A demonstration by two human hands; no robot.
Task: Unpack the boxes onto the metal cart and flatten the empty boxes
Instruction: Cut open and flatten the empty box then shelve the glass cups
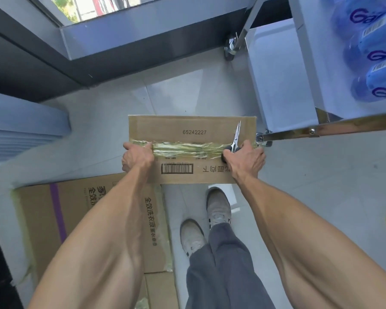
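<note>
**Taped box held up, cart part-loaded**

Both hands hold one cardboard box (192, 150) by its ends: the left hand (137, 156) curls round the left edge, the right hand (243, 157) grips the right edge with scissors (235, 138) pinched against it. Between the grips, the tape seam (187, 149) looks uncut, so unpacking remains. Right of the right grip, the metal cart (316, 85) carries blue packs (374, 52), cut off by the frame. Below the left grip, a flattened box (87, 219) lies on the floor. The box's contents are hidden.

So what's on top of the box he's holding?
Wrinkled tape runs across the box, with a printed number and a barcode. The right hand holds scissors against it; the left hand grips the other end. What's inside is hidden.
</note>
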